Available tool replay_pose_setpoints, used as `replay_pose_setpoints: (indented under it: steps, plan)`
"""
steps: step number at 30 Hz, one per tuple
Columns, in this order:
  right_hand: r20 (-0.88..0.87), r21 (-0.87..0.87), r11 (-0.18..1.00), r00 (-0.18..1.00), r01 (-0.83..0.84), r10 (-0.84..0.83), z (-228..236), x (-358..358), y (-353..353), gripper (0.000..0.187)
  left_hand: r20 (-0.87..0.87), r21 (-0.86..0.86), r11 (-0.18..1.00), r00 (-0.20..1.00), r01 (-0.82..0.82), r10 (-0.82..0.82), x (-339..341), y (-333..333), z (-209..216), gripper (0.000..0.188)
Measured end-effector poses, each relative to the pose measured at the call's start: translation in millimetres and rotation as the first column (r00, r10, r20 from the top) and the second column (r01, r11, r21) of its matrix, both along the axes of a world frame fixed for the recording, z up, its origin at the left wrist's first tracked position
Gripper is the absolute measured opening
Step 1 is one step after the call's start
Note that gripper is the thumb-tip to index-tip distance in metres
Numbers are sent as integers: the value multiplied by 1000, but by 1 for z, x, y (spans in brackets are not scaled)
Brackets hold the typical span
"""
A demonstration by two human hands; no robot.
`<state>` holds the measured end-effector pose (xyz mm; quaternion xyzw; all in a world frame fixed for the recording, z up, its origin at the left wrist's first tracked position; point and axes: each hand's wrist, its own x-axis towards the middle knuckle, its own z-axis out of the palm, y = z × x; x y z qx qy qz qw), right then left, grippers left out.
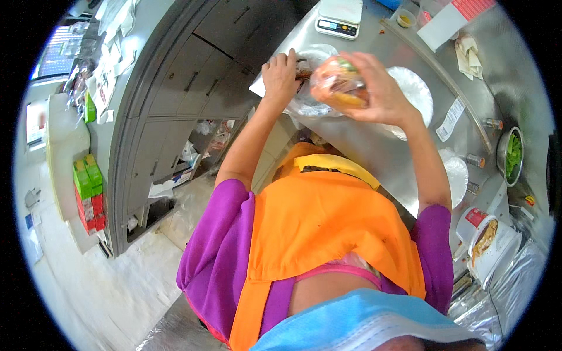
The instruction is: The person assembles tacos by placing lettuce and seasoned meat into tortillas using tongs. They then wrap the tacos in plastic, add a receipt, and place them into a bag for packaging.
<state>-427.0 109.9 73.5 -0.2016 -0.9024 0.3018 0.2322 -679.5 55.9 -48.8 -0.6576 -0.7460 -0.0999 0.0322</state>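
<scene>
My right hand (377, 88) is closed round a clear plastic-wrapped bundle of food (339, 82). Orange, yellow and green show through the wrap, slightly blurred, and I cannot make out the exact food. The bundle is held above the steel counter (374, 146). My left hand (281, 76) lies at the counter's left edge with its fingers stretched out and apart. Beside its fingertips is a dark brown item (302, 73), partly hidden, on a crumpled clear plastic bag (310, 108). Part of that bag is behind the wrapped bundle.
A white digital scale (339, 19) stands at the far side. White round plates (413, 93) lie right of my right hand. A metal bowl of green leaves (511, 157) and a tub with brown food (483, 237) are farther right. Grey drawer cabinets (199, 76) stand on the left.
</scene>
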Motion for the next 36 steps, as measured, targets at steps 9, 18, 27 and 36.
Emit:
replay_pose_setpoints:
  steps: [9, 18, 27, 36]
  plan:
    - [502, 153, 913, 825, -379, 259, -84, -98, 25, 84, 380, -81, 957, 896, 278, -229, -39, 17, -7, 74]
    - [468, 174, 966, 879, -191, 90, -59, -88, 22, 77, 530, -211, 886, 810, 413, -251, -52, 28, 2, 66]
    - [258, -139, 777, 780, 614, -570, -144, -41, 64, 31, 385, -117, 971, 910, 210, -151, -6, 3, 14, 104]
    - [-140, -796, 586, 894, 154, -426, -109, -54, 101, 19, 389, -95, 985, 916, 145, -97, 1, 1, 10, 114]
